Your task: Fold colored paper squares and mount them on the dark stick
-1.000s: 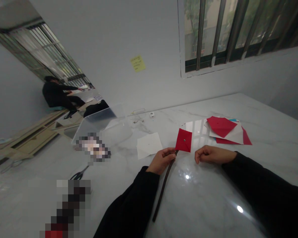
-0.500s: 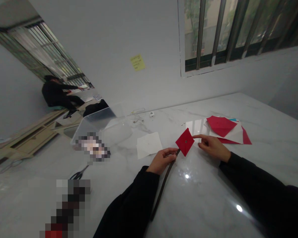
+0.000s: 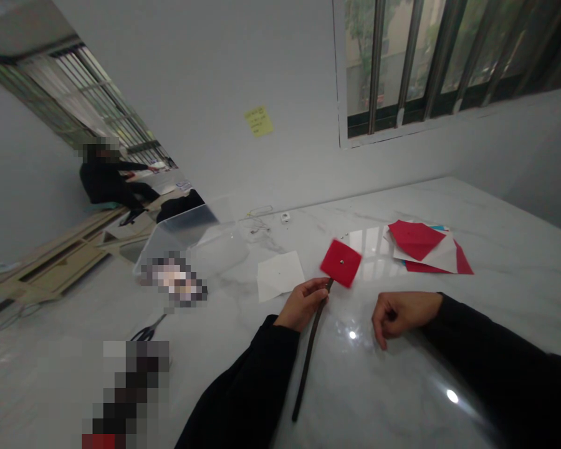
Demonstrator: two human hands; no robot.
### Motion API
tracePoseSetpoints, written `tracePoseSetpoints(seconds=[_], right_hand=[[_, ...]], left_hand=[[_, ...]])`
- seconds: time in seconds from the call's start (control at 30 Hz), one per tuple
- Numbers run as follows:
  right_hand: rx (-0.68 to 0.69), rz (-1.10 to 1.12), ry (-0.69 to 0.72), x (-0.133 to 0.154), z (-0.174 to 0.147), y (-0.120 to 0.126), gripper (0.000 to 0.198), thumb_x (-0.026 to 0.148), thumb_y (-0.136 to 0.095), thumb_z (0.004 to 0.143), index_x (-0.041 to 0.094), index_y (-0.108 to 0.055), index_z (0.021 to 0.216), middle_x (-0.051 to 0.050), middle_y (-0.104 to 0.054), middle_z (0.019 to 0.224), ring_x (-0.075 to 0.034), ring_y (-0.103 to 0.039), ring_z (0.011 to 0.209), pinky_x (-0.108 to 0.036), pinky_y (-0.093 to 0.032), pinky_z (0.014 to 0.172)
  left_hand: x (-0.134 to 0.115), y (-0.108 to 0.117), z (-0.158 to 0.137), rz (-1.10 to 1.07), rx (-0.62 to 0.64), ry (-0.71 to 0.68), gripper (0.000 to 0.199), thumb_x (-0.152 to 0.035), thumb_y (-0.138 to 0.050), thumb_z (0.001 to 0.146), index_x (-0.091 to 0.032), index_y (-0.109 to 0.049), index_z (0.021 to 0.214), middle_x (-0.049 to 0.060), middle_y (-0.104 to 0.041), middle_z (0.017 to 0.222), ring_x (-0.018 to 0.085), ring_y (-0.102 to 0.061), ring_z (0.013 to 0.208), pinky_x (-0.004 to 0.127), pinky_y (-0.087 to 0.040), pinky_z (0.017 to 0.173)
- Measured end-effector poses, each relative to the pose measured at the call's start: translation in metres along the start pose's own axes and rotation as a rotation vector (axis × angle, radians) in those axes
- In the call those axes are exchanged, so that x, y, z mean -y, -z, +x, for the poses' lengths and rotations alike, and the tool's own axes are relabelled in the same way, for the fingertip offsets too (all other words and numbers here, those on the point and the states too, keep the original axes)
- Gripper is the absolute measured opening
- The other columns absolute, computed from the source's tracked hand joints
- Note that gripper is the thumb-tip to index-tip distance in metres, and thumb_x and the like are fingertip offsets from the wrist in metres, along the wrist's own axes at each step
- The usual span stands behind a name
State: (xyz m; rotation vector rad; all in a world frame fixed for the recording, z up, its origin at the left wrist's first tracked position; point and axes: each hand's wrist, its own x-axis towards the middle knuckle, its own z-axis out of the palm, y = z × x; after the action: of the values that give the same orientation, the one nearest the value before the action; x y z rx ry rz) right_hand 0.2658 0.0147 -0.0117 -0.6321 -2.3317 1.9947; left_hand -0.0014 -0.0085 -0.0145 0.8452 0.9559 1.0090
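Note:
Near the top of a long dark brown stick (image 3: 311,355), my left hand (image 3: 306,304) is closed round it, with thumb and fingers pinching. On the stick's upper end sits a red paper square (image 3: 340,263), fixed by a small shiny pin at its middle. The edges of the square are slightly blurred. To the right of it my right hand (image 3: 399,317) is apart from the square, above the white table. Its fingers bend loosely downward with a gap at the thumb, and nothing is in them.
Several red, white and blue paper pieces (image 3: 421,240) lie at the right. A white sheet (image 3: 280,274) is left of the stick. Further left are scissors (image 3: 144,332), a clear plastic bin (image 3: 191,240) and blurred-out items. A person (image 3: 115,178) sits in the far left background.
My right hand has drawn back from the red square, down and toward me. The square has turned about its pin and shifted slightly left. My left hand keeps hold of the stick.

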Motion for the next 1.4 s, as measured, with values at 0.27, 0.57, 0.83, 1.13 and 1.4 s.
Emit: tracePoseSetpoints(seconds=[0.27, 0.57, 0.83, 1.13, 1.4], right_hand=[[-0.819, -0.075, -0.053, -0.015, 0.007, 0.016, 0.025, 0.029, -0.055, 0.081, 0.015, -0.067, 0.098, 0.009, -0.036, 0.053, -0.009, -0.031, 0.05, -0.023, -0.022, 0.052], [-0.905, -0.042, -0.083, -0.011, 0.008, 0.009, 0.075, 0.032, -0.063, 0.079, 0.015, -0.036, 0.147, 0.01, -0.046, 0.056, -0.012, -0.043, 0.052, -0.025, -0.033, 0.055], [-0.972, -0.156, -0.005, -0.011, 0.008, 0.006, 0.083, 0.032, -0.062, 0.082, 0.022, -0.024, 0.155, 0.008, -0.048, 0.06, -0.013, -0.045, 0.054, -0.026, -0.038, 0.057], [-0.945, -0.296, -0.058, -0.014, 0.008, 0.01, 0.051, 0.035, -0.059, 0.084, 0.018, -0.058, 0.132, 0.005, -0.051, 0.061, -0.014, -0.049, 0.055, -0.027, -0.037, 0.057], [-0.979, -0.128, -0.034, -0.014, 0.009, 0.007, 0.065, 0.047, -0.059, 0.085, 0.015, -0.046, 0.141, 0.006, -0.049, 0.06, -0.013, -0.045, 0.054, -0.026, -0.035, 0.055]], left_hand=[[0.0, 0.0, 0.0, 0.011, 0.017, 0.006, 0.043, -0.025, -0.087, 0.061, -0.014, -0.074, 0.1, 0.006, -0.068, 0.092, 0.011, -0.057, 0.074, 0.027, -0.042, 0.075], [0.005, 0.002, 0.001, 0.031, 0.044, 0.008, 0.043, -0.024, -0.087, 0.061, -0.014, -0.073, 0.101, 0.006, -0.069, 0.093, 0.012, -0.058, 0.076, 0.027, -0.042, 0.076], [0.007, 0.006, 0.001, 0.231, 0.076, 0.019, 0.041, -0.029, -0.082, 0.066, -0.016, -0.072, 0.104, 0.006, -0.069, 0.089, 0.013, -0.057, 0.073, 0.028, -0.04, 0.072], [0.01, 0.009, 0.002, 0.218, 0.1, 0.012, 0.042, -0.031, -0.081, 0.068, -0.017, -0.072, 0.107, 0.005, -0.068, 0.087, 0.012, -0.055, 0.069, 0.027, -0.039, 0.069], [0.014, 0.012, 0.005, 0.178, 0.09, -0.002, 0.047, -0.031, -0.083, 0.065, -0.016, -0.072, 0.108, 0.007, -0.069, 0.094, 0.014, -0.058, 0.076, 0.028, -0.041, 0.073]])
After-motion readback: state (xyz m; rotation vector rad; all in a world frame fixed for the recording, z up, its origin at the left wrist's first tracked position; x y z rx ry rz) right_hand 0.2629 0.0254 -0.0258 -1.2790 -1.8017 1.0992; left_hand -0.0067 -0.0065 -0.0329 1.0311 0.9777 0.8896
